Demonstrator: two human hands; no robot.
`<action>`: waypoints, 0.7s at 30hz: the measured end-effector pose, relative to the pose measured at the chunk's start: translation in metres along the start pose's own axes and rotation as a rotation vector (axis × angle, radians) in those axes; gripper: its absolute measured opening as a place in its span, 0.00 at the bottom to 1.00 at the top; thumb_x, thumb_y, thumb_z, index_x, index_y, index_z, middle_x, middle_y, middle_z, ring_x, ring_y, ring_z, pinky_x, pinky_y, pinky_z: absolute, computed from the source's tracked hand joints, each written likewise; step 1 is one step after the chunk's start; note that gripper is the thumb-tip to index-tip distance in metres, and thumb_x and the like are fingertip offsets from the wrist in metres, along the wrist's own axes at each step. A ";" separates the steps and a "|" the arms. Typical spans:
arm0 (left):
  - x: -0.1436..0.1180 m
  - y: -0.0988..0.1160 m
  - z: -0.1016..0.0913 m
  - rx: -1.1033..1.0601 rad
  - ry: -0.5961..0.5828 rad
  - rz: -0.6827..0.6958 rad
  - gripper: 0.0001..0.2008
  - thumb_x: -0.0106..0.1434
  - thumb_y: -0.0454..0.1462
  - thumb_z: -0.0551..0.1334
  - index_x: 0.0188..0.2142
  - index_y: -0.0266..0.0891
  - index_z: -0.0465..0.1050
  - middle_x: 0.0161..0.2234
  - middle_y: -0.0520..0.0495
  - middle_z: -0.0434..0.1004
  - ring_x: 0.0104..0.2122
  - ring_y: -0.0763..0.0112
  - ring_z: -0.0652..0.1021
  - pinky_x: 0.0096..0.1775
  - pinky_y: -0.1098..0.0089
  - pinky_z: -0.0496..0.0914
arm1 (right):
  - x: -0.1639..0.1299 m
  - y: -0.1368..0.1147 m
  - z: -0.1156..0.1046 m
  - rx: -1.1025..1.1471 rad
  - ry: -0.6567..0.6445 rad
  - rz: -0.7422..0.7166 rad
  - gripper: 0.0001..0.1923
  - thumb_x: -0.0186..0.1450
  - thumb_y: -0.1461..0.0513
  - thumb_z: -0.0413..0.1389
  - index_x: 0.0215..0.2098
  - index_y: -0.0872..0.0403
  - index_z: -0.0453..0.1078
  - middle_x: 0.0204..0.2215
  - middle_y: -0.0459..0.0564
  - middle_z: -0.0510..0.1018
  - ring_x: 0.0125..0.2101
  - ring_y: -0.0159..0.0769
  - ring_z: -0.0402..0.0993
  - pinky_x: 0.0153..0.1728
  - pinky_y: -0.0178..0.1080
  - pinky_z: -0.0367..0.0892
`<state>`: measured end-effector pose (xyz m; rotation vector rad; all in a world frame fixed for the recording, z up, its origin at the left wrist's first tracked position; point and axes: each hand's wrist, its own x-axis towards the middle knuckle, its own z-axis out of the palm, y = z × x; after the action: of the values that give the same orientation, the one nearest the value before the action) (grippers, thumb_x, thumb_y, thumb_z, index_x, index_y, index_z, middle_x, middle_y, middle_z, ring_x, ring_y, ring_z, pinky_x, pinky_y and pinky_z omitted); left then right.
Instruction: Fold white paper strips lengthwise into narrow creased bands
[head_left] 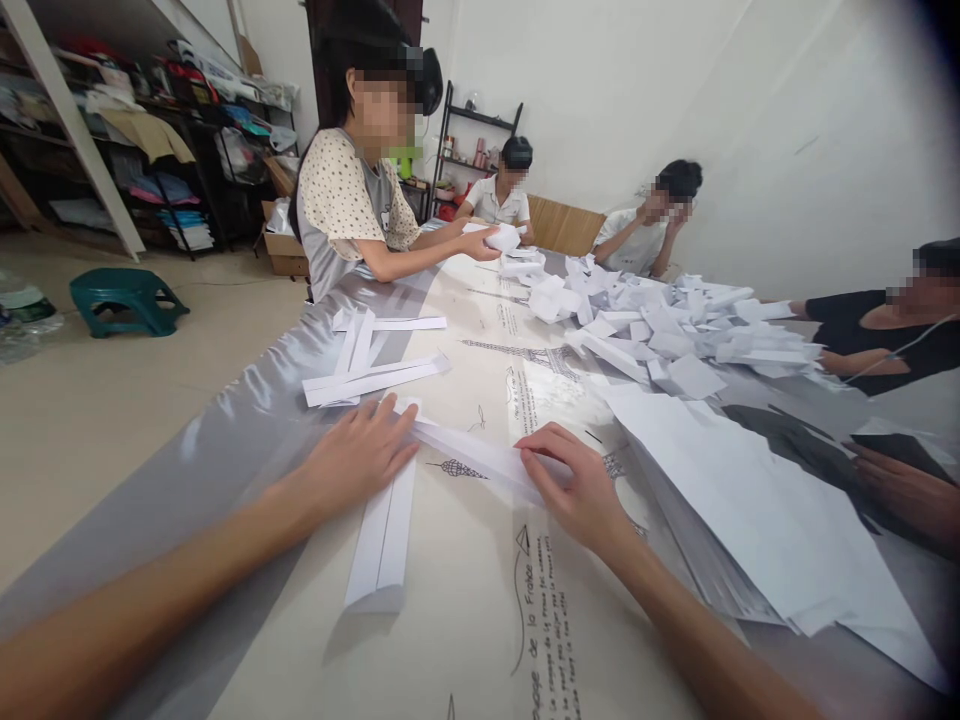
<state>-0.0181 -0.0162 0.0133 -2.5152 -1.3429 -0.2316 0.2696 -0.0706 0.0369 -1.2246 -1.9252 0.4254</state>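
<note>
My left hand lies flat, fingers stretched out, over the upper part of a folded white paper strip on the table. From near its fingertips a second, translucent-looking paper strip runs across to the right. My right hand pinches that strip's far end between thumb and forefinger. Just beyond my left hand, several folded paper strips lie crossed over one another. To the right of my right hand rests a stack of white paper sheets.
A large heap of folded paper pieces covers the table's far right. The printed tablecloth has a shiny grey border. A person at the left edge holds folded paper; other people sit around the far side. A green stool stands on the floor.
</note>
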 end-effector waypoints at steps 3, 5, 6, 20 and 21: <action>0.001 -0.002 -0.002 0.041 0.002 0.009 0.18 0.75 0.41 0.52 0.56 0.34 0.72 0.56 0.31 0.72 0.52 0.48 0.76 0.47 0.57 0.73 | 0.001 -0.001 -0.001 0.021 0.005 -0.022 0.08 0.71 0.64 0.53 0.37 0.50 0.74 0.33 0.49 0.76 0.33 0.39 0.73 0.35 0.42 0.67; 0.002 -0.003 -0.002 0.066 0.000 0.026 0.15 0.75 0.41 0.54 0.51 0.35 0.74 0.53 0.33 0.74 0.50 0.49 0.77 0.46 0.57 0.73 | 0.001 -0.001 -0.001 0.040 0.011 -0.039 0.08 0.71 0.65 0.54 0.38 0.49 0.75 0.33 0.49 0.76 0.33 0.39 0.73 0.36 0.43 0.68; 0.003 -0.003 -0.002 0.071 0.007 0.038 0.14 0.74 0.41 0.54 0.50 0.35 0.74 0.51 0.34 0.75 0.50 0.49 0.77 0.46 0.57 0.73 | 0.001 -0.001 -0.001 0.053 0.016 -0.049 0.08 0.71 0.65 0.54 0.38 0.49 0.75 0.33 0.49 0.76 0.33 0.38 0.73 0.36 0.43 0.68; 0.011 -0.022 -0.020 -0.154 0.123 0.223 0.18 0.78 0.47 0.47 0.39 0.39 0.66 0.38 0.44 0.73 0.38 0.61 0.75 0.42 0.63 0.68 | 0.000 -0.009 -0.007 0.219 0.012 -0.082 0.08 0.68 0.63 0.60 0.39 0.43 0.79 0.40 0.48 0.75 0.39 0.40 0.75 0.42 0.48 0.72; 0.011 -0.024 -0.022 -0.173 0.127 0.218 0.19 0.78 0.48 0.46 0.38 0.39 0.65 0.37 0.45 0.73 0.36 0.61 0.74 0.40 0.64 0.67 | 0.000 -0.008 -0.007 0.219 0.022 -0.069 0.07 0.68 0.63 0.60 0.38 0.43 0.79 0.40 0.48 0.75 0.40 0.41 0.75 0.43 0.49 0.72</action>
<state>-0.0319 -0.0017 0.0412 -2.7114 -1.0308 -0.4704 0.2701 -0.0754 0.0471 -1.0145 -1.8418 0.5677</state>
